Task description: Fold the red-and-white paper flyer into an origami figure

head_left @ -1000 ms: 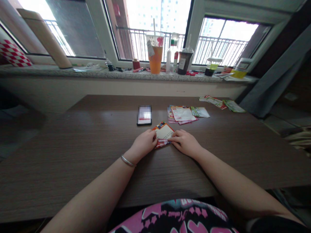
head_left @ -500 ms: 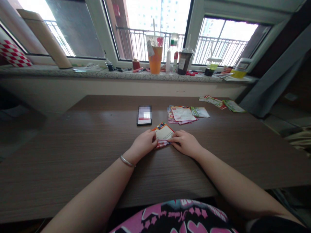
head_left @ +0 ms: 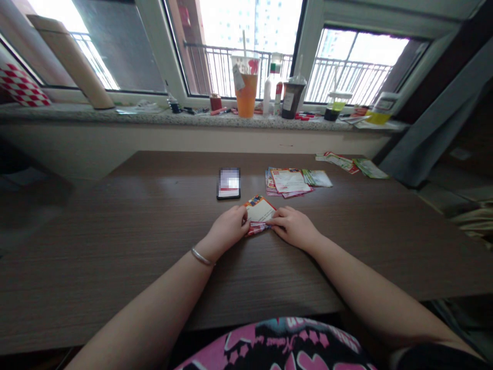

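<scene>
A printed paper leaflet (head_left: 260, 210), cream with an orange and red border, lies on the table between my hands. Its near edge is folded up into a red and white strip. My left hand (head_left: 230, 226) closes on the left end of that fold, thumb and fingers pressed together. At the right end, my right hand (head_left: 293, 226) pinches the same fold between thumb and fingers. Beyond the leaflet lies a phone (head_left: 228, 183) with a blurred screen. Right of the phone is a loose pile of printed leaflets (head_left: 290, 181).
More green and red paper pieces (head_left: 370, 168) lie at the table's (head_left: 127, 231) far right corner. Along the stone windowsill (head_left: 154, 117) stand an orange drink cup (head_left: 246, 95), a dark drink cup (head_left: 292, 97), bottles and small items. A cardboard tube (head_left: 73, 61) leans at left.
My left hand has shifted very slightly at the leaflet's left edge. Otherwise both hands keep their hold and the other things stay where they were.
</scene>
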Motion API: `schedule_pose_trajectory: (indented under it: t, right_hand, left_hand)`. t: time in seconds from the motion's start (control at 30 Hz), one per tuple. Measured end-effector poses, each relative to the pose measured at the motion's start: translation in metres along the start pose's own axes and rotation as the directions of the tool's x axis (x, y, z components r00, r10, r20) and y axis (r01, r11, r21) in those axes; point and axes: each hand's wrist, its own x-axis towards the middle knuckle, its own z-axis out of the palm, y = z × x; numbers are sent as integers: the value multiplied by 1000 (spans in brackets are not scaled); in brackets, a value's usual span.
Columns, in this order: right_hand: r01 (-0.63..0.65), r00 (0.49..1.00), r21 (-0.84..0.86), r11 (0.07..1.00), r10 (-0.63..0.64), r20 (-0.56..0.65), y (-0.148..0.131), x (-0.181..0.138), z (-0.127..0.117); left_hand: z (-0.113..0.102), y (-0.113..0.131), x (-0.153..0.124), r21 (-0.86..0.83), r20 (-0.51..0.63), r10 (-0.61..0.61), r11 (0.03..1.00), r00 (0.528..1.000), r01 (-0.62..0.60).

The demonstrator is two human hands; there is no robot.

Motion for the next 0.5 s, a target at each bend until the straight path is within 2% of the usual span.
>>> schedule_pose_trajectory:
  t: [0.1,0.3,0.5]
  right_hand:
    - [-39,999,-37,999,38,-5,-2,0,-1]
    - [-125,992,-98,987,124,-11,1,2,-2]
    - [-118,993,-121,986,120,7,5,2,-1]
  left_hand:
    - [2,1,-2,-28,-45,29,999,999,-30]
    - [3,2,-1,-67,-108,245,965,963,-253]
    - [-2,8,-6,37,-67,251,968,966,-249]
